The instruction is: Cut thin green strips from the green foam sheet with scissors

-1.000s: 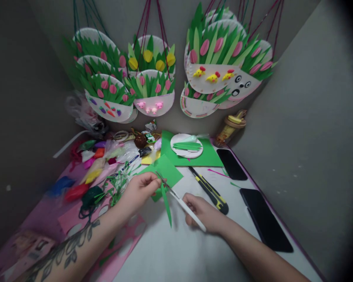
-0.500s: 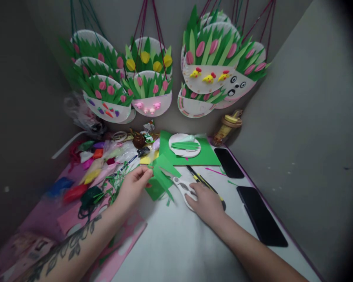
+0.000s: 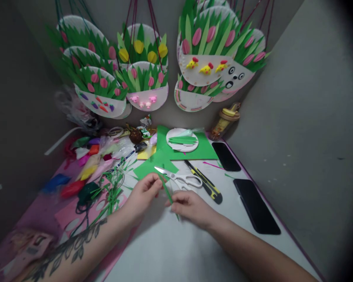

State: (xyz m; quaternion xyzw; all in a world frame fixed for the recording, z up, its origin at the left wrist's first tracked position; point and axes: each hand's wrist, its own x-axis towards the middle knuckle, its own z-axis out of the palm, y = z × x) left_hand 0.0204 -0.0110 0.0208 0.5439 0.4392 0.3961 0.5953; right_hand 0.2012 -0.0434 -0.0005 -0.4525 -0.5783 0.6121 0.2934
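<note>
Between my two hands is a narrow green paper strip (image 3: 166, 192), slanting down to the right. My left hand (image 3: 148, 191) pinches its upper end between thumb and fingers. Lower down, my right hand (image 3: 186, 206) has its thumb and fingers closed on the same strip. Just beyond my hands, white-handled scissors (image 3: 181, 179) lie with their blades pointing left, partly over a green paper sheet (image 3: 153, 164). A black and yellow utility knife (image 3: 207, 184) lies to the right of the scissors.
A white paper plate (image 3: 176, 147) with green strips rests on green card (image 3: 207, 150). Two black phones (image 3: 259, 205) lie at the right. Colourful clay packets (image 3: 73, 188) and green paper scraps (image 3: 114, 184) crowd the left. Decorated paper-plate baskets (image 3: 148, 96) hang on the wall.
My right hand has let go of the scissors, which now lie on the table, and has taken hold of the green strip beside my left hand. The view has shifted slightly.
</note>
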